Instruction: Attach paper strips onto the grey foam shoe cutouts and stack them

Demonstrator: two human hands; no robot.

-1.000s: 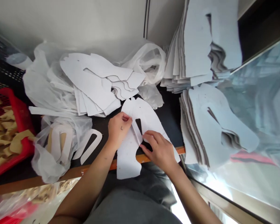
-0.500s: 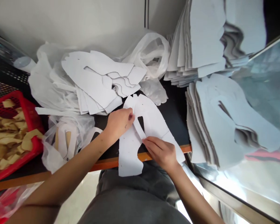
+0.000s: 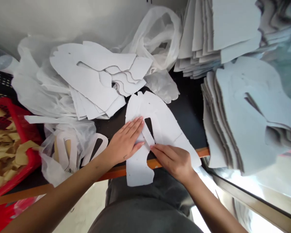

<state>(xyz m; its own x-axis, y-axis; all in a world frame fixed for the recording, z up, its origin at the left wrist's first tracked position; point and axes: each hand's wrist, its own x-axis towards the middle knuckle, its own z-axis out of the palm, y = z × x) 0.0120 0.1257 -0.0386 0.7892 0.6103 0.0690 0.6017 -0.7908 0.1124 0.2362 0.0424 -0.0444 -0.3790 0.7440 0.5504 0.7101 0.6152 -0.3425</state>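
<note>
A white curved panel (image 3: 165, 113) with a slot in its middle lies on the dark table, its lower end hanging over the front edge. Along the left side of the slot runs a narrow white strip (image 3: 148, 135). My left hand (image 3: 126, 139) rests flat on the panel, fingers stretched out, their tips at the strip's upper part. The lower end of that strip is pinched between the thumb and fingers of my right hand (image 3: 173, 160). Beside my left wrist lies a loose white U-shaped piece (image 3: 88, 154).
Similar white panels (image 3: 94, 71) are stacked on plastic bags behind. More grey-white stacks (image 3: 247, 116) stand at right. At left are a red basket (image 3: 20, 129) of tan scraps and a clear bag (image 3: 47, 161) with U-shaped pieces. An orange-brown edge (image 3: 111, 173) borders the table (image 3: 191, 113).
My left hand has gone from a pinch at the strip's upper end to lying flat with fingers extended. My right hand still pinches the lower end. The camera view has shifted slightly.
</note>
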